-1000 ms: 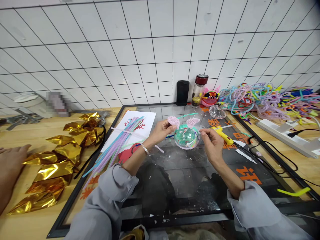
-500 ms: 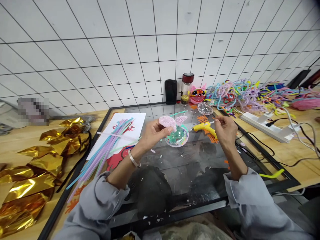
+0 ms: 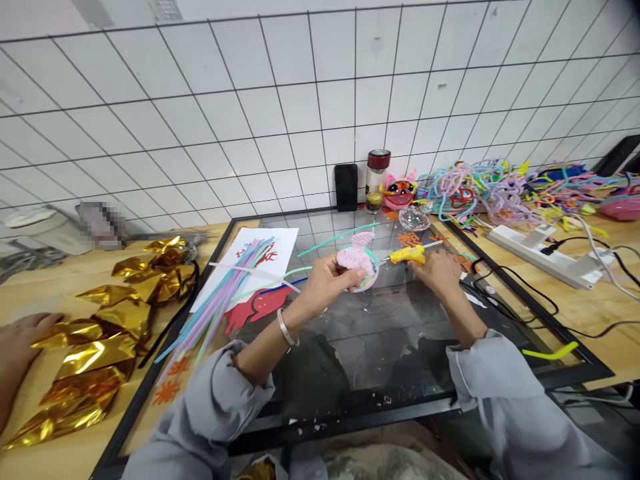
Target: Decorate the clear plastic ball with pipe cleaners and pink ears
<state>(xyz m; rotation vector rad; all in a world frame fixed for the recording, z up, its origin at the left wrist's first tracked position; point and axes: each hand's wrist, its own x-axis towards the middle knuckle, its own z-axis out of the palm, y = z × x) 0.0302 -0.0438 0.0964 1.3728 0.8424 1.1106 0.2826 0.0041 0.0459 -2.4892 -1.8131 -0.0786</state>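
Observation:
My left hand (image 3: 327,283) pinches a pink oval piece (image 3: 354,259) of ribbed, fuzzy look, thumb in front. Below and partly behind it, a round clear dome (image 3: 369,283) with a multicoloured rim lies on the dark glass board (image 3: 370,333); the pink piece covers much of it. A second pink piece (image 3: 363,239) shows just beyond. To the right, my right hand (image 3: 440,272) is closed on the handle of a yellow glue gun (image 3: 407,255). The gun's nozzle points left toward the dome, and a glue stick sticks out of its back.
White paper (image 3: 280,243) carries a bundle of pipe cleaners (image 3: 227,287), beside a red cutout (image 3: 260,310). Gold foil (image 3: 100,347) and another person's hand (image 3: 25,340) are at left. A bottle (image 3: 376,180), tangled pipe cleaners (image 3: 480,190), power strip (image 3: 545,257) and cables stand around.
My right hand has come down from the glue stick end onto the gun's handle. My left hand's pink piece now covers more of the dome. Another person's hand shows more at left.

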